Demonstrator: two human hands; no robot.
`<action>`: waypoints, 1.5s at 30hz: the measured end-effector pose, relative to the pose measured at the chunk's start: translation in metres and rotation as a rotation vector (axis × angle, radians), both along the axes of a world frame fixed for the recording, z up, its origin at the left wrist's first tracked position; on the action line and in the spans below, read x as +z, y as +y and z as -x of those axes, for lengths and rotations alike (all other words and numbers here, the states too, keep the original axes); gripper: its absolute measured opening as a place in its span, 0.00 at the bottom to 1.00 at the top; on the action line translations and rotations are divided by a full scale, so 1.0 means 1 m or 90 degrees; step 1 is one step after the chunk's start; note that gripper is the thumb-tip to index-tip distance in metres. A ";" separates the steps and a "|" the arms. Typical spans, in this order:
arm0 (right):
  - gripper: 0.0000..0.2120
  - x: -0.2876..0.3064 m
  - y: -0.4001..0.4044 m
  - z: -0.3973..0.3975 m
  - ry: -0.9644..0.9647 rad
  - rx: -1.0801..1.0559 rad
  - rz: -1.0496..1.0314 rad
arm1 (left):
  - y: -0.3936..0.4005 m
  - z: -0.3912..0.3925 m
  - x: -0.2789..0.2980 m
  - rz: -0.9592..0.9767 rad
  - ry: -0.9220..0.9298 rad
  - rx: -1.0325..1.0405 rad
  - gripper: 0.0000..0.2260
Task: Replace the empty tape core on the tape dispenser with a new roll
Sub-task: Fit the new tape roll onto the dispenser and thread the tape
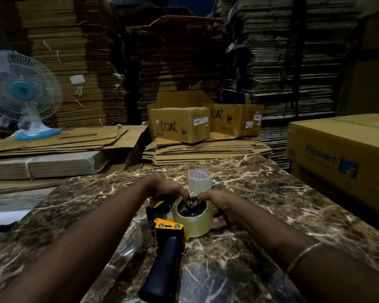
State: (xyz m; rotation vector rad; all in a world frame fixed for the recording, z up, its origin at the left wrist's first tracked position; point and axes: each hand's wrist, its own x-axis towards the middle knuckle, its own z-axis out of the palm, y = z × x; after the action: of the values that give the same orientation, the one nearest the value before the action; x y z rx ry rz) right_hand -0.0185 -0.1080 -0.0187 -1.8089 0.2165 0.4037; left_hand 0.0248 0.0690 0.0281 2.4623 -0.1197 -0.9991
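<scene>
A yellow and black tape dispenser [168,235] lies on its side on the marble table [271,204], its black handle pointing toward me. A roll of clear tape [194,224] sits on its hub. My left hand [166,189] reaches over the dispenser, and its fingertips pinch a small metal part at the roll's centre. My right hand [221,211] curls round the roll's right side, its thumb and forefinger at the same metal part. The empty white tape core [199,179] with red print stands just behind the hands.
A yellow Flipkart box [341,154] sits at the table's right edge. Two boAt cartons [180,124] rest on flattened cardboard beyond the table. A white and blue fan [24,95] stands at the left. Tall cardboard stacks fill the background.
</scene>
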 end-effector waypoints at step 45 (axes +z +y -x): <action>0.43 0.044 0.021 0.006 -0.074 -0.021 0.172 | 0.009 0.013 -0.002 0.132 -0.123 0.110 0.05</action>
State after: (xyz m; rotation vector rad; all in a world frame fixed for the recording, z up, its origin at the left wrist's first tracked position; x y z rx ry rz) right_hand -0.0241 -0.0872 0.0249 -2.0838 0.2281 0.2544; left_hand 0.0116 0.0778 0.0257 2.3270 -0.0681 -0.6405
